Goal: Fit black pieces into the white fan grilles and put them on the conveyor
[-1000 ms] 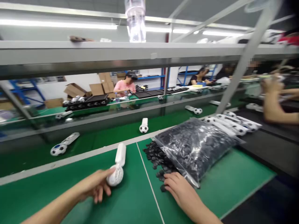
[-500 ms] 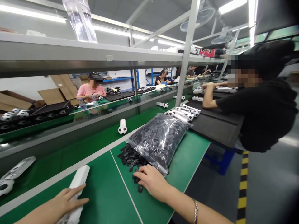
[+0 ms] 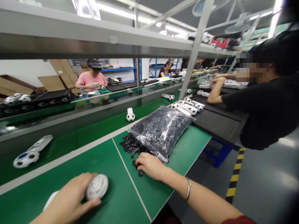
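Observation:
My left hand (image 3: 70,199) grips a white hand-held fan (image 3: 97,186) lying on the green table (image 3: 109,205) at the lower left; its round grilled head points right. My right hand (image 3: 150,165) rests on small black parts (image 3: 130,146) spilling from a clear plastic bag (image 3: 163,129) full of the same parts, fingers curled among them.
A green conveyor belt (image 3: 93,130) behind the table carries football-patterned fans (image 3: 130,115), one (image 3: 28,155) at the left. A person in black (image 3: 263,105) works at a black tray (image 3: 217,121) to the right. More people sit across. A steel shelf (image 3: 93,40) runs overhead.
My left hand has turned the white fan so its round head now faces right. My right hand stays on the black parts. My view has shifted slightly left and down.

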`<state>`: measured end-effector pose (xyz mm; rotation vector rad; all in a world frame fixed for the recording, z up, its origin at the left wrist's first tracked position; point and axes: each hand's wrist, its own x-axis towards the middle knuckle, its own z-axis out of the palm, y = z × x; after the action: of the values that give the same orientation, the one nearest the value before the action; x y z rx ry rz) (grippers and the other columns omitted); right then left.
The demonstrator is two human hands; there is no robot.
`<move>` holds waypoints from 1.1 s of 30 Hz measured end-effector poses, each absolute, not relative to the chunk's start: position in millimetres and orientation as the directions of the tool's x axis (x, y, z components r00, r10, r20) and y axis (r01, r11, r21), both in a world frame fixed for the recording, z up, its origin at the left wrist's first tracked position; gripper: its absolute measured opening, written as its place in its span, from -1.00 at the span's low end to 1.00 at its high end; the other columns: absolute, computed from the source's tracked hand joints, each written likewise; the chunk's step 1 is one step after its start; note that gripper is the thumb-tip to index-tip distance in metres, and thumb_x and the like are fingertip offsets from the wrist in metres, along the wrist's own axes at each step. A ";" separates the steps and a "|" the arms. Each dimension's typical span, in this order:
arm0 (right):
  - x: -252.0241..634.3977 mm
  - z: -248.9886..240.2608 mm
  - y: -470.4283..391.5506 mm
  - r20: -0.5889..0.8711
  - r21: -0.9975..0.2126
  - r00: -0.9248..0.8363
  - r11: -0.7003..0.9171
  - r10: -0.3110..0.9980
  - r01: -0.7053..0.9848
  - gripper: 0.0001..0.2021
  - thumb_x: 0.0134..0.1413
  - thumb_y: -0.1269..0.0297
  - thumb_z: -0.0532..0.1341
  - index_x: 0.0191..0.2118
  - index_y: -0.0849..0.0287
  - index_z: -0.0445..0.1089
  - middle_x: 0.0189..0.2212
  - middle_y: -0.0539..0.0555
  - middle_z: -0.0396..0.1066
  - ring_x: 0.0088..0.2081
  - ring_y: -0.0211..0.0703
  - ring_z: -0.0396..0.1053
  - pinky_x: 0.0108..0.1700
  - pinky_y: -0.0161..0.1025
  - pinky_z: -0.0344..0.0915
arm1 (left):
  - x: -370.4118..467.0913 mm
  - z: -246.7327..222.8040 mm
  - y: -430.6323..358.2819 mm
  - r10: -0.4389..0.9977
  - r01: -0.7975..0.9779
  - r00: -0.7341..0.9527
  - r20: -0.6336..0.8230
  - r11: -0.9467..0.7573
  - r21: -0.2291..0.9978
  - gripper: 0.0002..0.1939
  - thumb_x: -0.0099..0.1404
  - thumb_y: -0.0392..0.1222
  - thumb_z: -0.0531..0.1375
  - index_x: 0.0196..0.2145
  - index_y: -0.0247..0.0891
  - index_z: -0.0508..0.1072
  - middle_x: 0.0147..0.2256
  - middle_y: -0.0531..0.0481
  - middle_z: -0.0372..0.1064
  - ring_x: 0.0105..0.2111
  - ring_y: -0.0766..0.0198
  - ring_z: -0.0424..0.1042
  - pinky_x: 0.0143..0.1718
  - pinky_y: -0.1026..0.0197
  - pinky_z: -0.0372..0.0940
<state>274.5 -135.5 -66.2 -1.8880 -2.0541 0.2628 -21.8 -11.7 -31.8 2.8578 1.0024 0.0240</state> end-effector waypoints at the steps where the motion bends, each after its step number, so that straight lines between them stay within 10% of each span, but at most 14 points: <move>1: 276.5 -65.4 -134.0 0.113 -0.379 -0.060 0.099 0.992 0.920 -0.85 0.06 0.31 0.21 -0.21 0.17 0.40 -0.26 0.06 0.35 -0.19 -0.18 0.30 -0.14 -0.31 0.24 | -10.1 -29.5 -21.0 0.621 0.623 0.781 -0.067 -0.768 0.149 -0.46 0.08 0.16 0.12 -0.04 -0.15 0.34 -0.11 -0.09 0.36 -0.13 0.04 0.36 -0.13 0.10 0.27; 14: 286.7 -63.4 -142.4 0.110 -0.511 -0.117 0.157 0.987 0.845 -0.94 0.08 0.36 0.15 -0.40 0.17 0.31 -0.43 0.02 0.26 -0.41 -0.23 0.26 -0.31 -0.27 0.21 | 53.2 -24.3 -70.7 0.679 0.682 0.727 -0.104 -0.696 0.227 -0.22 0.11 0.28 0.08 0.11 -0.34 0.11 -0.03 -0.21 0.23 -0.07 -0.04 0.29 -0.09 -0.02 0.23; 22: 253.4 -45.0 -153.1 0.254 -0.681 -0.224 0.339 0.941 0.649 -0.91 0.14 0.34 0.11 -0.33 0.15 0.34 -0.37 0.03 0.34 -0.29 -0.22 0.29 -0.22 -0.27 0.23 | 53.9 -29.4 -81.1 0.656 0.656 0.747 -0.104 -0.703 0.274 -0.20 0.12 0.23 0.10 0.14 -0.38 0.05 0.00 -0.24 0.22 -0.04 -0.03 0.28 -0.06 0.00 0.23; 33: 219.2 -48.3 -153.8 0.359 -0.615 -0.200 0.392 0.912 0.684 -0.90 0.07 0.30 0.17 -0.44 0.16 0.33 -0.11 0.12 0.23 -0.04 -0.04 0.20 -0.02 -0.01 0.19 | 46.8 -33.6 -76.7 0.652 0.584 0.757 -0.042 -0.647 0.490 -0.25 0.02 0.13 0.22 0.11 -0.21 0.13 -0.04 -0.09 0.24 -0.08 0.07 0.31 -0.09 0.07 0.26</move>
<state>219.2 -153.8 -48.3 -1.3645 -1.9611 0.4213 46.8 -76.7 -33.6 2.4699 0.9327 0.1897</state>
